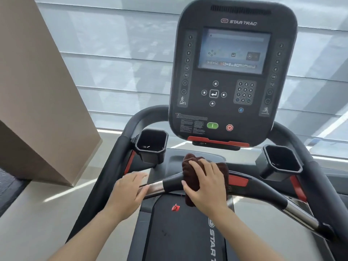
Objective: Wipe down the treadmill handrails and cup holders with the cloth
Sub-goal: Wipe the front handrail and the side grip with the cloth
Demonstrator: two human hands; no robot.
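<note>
A dark brown cloth (190,170) is wrapped over the middle of the treadmill's front crossbar handrail (263,193). My right hand (205,185) presses down on the cloth and grips it around the bar. My left hand (130,191) rests flat, fingers apart, on the silver sensor section of the bar (156,186) to the left. The left cup holder (151,144) and the right cup holder (282,161) stand open on either side, below the console. The long side handrails (111,178) curve up toward the console.
The black console (231,72) with screen, keypad, green and red buttons rises straight ahead. A red clip (175,207) hangs over the belt deck (180,234). A beige pillar (41,91) stands at the left; window blinds fill the back.
</note>
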